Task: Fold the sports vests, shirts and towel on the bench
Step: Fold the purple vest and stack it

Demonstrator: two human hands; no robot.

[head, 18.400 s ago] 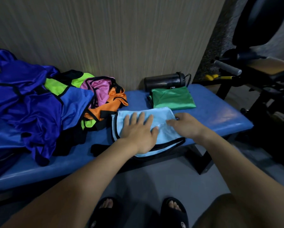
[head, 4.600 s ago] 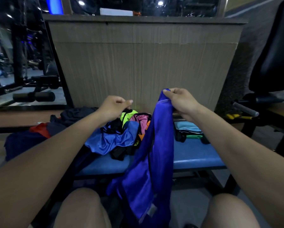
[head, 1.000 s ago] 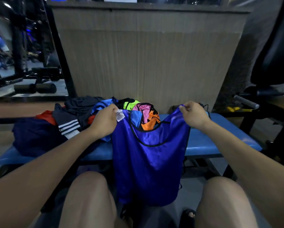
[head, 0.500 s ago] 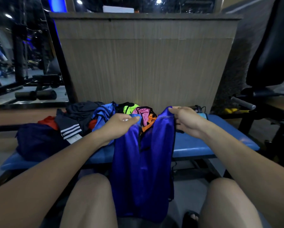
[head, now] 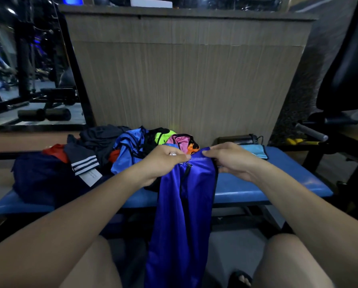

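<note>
Blue sports vest [head: 184, 204] mid-fold: a seated person holds it up by its top edge w/ both hands, the cloth doubled lengthwise and hanging from the fingers down in front of the blue desk [head: 277, 183], between the knees, toward the floor. Left hand [head: 163, 163] pinches the top hem, fingers curled round the fabric; right hand [head: 230, 161] grips the same edge just beside it, thumb on top, fingers tucked under. The two hands almost meet, knuckles up, forearms reaching fwd from either side at about desk height.

Judged step: halving the vest lengthwise in the air, shoulders brought together. Next move prob. calls for lowering it onto the bare desk patch just below and beyond the right fingers, smoothing, then folding top to bottom; slippery fabric may slide out of line unless the edges are kept matched.

Beyond the left fingers: unfolded pile of vests & shirts [head: 132, 146], incl. neon, pink and orange pieces. Beyond the right fingers: folded light-blue vest [head: 257, 152] stacked at the back, dark bottle [head: 238, 139] behind it. Much still to fold.
</note>
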